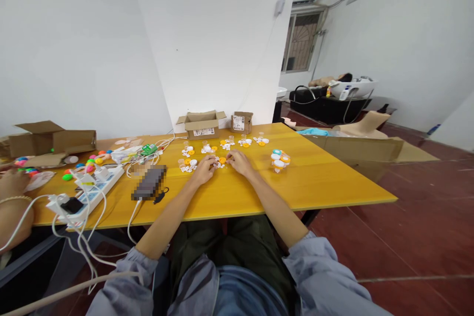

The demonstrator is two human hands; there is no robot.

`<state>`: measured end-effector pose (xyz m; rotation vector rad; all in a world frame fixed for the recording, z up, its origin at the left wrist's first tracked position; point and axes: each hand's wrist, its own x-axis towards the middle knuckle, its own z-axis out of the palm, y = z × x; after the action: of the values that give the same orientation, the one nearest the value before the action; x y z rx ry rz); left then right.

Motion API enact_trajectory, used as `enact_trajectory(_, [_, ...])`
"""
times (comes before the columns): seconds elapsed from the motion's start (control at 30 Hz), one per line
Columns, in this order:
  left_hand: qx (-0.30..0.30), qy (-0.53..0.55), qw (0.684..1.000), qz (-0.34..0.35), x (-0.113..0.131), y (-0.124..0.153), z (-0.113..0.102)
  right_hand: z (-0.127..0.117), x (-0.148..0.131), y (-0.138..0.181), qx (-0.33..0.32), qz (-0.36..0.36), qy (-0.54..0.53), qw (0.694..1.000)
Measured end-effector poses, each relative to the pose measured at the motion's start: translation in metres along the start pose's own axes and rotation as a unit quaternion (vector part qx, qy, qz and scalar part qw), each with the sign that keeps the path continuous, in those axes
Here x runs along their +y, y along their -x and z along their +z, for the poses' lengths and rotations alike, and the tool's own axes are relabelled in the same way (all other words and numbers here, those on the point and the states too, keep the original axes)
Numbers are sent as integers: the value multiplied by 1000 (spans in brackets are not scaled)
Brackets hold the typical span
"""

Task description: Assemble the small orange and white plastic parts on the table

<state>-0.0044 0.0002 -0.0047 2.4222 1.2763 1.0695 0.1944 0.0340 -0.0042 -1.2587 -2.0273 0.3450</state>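
Note:
My left hand point(206, 169) is over the table with its fingers curled together at a small pile of white plastic pieces. Opposite it, my right hand point(239, 162) has its fingers bent and drawn together at the same pile. Whatever either hand pinches is too small to make out. An orange disc point(222, 160) lies between the fingertips. Left of my left hand are more white pieces point(188, 168) and a white disc point(193, 162). Similar groups, each with an orange disc point(246, 145) and a clear cup point(231, 138), lie in a row behind.
Several lidded clear cups point(280, 160) stand together at right. Two cardboard boxes, an open one point(203, 126) and a smaller one point(242, 122), sit at the back. Leftward are a pixelated dark device point(149, 182), a power strip point(99, 192), cables, coloured balls and another person's arm point(15, 207).

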Motion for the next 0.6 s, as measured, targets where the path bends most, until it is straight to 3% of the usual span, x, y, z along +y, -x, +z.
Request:
enact_trajectory(0.3, [-48, -25, 997, 47, -4, 0, 3, 0, 0, 0, -13, 30, -2, 999])
enact_trajectory(0.6, [-26, -28, 998, 46, -1, 2, 2, 2, -3, 0, -11, 7, -3, 1000])
